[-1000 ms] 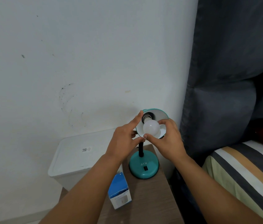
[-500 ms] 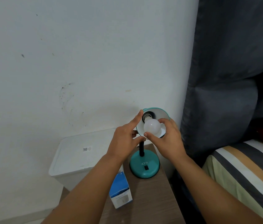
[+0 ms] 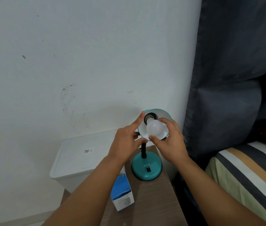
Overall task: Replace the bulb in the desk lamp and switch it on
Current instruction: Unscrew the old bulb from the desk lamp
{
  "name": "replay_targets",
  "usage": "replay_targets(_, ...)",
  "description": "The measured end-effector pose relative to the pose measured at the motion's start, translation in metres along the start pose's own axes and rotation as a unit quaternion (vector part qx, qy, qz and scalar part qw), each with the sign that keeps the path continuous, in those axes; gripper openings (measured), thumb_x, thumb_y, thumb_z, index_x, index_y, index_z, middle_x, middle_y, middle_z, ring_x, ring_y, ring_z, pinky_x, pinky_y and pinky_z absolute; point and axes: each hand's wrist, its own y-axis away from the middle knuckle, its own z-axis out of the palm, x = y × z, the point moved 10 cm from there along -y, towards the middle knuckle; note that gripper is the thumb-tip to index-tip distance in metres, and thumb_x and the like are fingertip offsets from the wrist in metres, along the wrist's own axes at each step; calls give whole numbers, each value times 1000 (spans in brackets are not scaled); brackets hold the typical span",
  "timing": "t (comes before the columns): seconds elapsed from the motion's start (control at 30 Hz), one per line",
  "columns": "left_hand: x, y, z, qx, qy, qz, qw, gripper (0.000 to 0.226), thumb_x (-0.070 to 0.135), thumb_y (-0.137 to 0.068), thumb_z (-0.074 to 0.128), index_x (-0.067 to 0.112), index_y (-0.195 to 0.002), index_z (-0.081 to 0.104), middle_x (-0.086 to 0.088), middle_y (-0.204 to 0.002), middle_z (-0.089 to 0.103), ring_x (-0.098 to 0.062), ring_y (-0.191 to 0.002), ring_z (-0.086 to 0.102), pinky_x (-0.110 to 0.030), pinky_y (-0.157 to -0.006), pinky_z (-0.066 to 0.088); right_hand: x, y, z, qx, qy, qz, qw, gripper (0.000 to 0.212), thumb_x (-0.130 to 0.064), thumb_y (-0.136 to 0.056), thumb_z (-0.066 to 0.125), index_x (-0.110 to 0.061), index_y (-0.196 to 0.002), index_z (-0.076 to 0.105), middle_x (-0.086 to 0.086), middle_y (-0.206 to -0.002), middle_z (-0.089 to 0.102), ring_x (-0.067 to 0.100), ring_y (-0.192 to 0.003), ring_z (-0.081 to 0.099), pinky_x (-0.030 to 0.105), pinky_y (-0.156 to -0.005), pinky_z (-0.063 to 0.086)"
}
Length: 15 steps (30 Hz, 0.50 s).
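The right hand [image 3: 169,142] pinches the bulb [image 3: 154,130] at the socket; the left hand [image 3: 125,141] grips the lamp shade [image 3: 164,114]. Seating and the switch [image 3: 148,169] seem left.

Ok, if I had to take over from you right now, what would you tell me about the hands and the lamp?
Left hand: steadying the teal lamp shade by its rim, index finger along the edge.
Right hand: fingertips around the white bulb.
The bulb's screw base sits at the socket; I cannot tell whether it is going in or coming out.
The bulb box stands on the wooden table beside the lamp base.
The bulb is unlit. Left: finish the bulb, then press the black switch on the base.
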Motion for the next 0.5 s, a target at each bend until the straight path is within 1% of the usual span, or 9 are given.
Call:
replay_targets(0.07,-1,0,0,-1,2,-2,1000,96,16,-80,84,58,-144,27,9,-102,73,-5,-92,71,-6,-88,49,2,1,3,-12,-11,-11,1000,67,-24,-75,80,-40,-131,46,-7,-141,42,15,-130,42,43,-95,52)
replay_targets(0.1,0,0,0,1,1,0,1000,96,16,-80,85,58,-144,27,8,-102,73,-4,-92,71,-7,-88,49,2,2,5,-17,-21,-13,1000,73,-23,-76,80,-41,-136,42,-8,-145,39,15,-134,39,45,-96,52)
replay_targets(0.17,1,1,0,3,1,1,1000,94,19,-80,84,58,-143,26,3,-110,74,-5,-94,71,-3,-86,46,2,4,6,-27,-37,-11,999,87,-28,-74,83,-39,-144,32,-11,-151,32,12,-139,33,45,-103,48)
replay_targets(0.23,1,1,-1,3,-5,-2,1000,92,24,-81,83,59,-143,25,-1,-116,73,-7,-96,71,0,-84,43,4,4,5,-24,-28,4,999,91,-40,-69,85,-32,-144,34,-10,-150,34,9,-134,35,37,-105,43)
replay_targets(0.3,3,1,-1,5,-15,-2,1000,89,29,-83,82,58,-144,25,-3,-114,74,-7,-95,71,2,-81,42,3,3,-1,-2,-12,18,1000,81,-47,-65,86,-29,-132,43,-11,-137,43,5,-119,42,24,-95,43)
replay_targets(0.37,4,1,-1,4,-14,-2,1000,87,29,-84,81,55,-146,26,-6,-111,75,-6,-91,71,2,-80,42,2,2,-4,14,-5,17,1000,67,-47,-65,86,-29,-119,50,-12,-125,47,5,-109,46,9,-83,37)
replay_targets(0.43,2,1,0,3,-8,-4,1000,90,25,-82,83,55,-146,27,-5,-112,75,-7,-93,72,0,-82,44,3,1,-4,13,-12,18,1000,59,-42,-67,86,-31,-116,53,-10,-126,47,5,-109,46,4,-78,34)
replay_targets(0.47,1,1,0,4,-8,-5,1000,92,24,-82,84,55,-147,27,-4,-113,75,-8,-96,72,-1,-85,45,4,1,-3,7,-20,17,1000,58,-39,-69,85,-32,-118,55,-10,-129,46,6,-112,46,4,-81,33)
replay_targets(0.5,1,1,0,4,-10,-4,1000,93,23,-81,84,54,-147,28,-3,-114,75,-9,-97,72,-3,-86,46,4,1,-2,2,-28,13,1000,58,-36,-71,84,-33,-121,56,-9,-131,45,6,-114,46,7,-86,36)
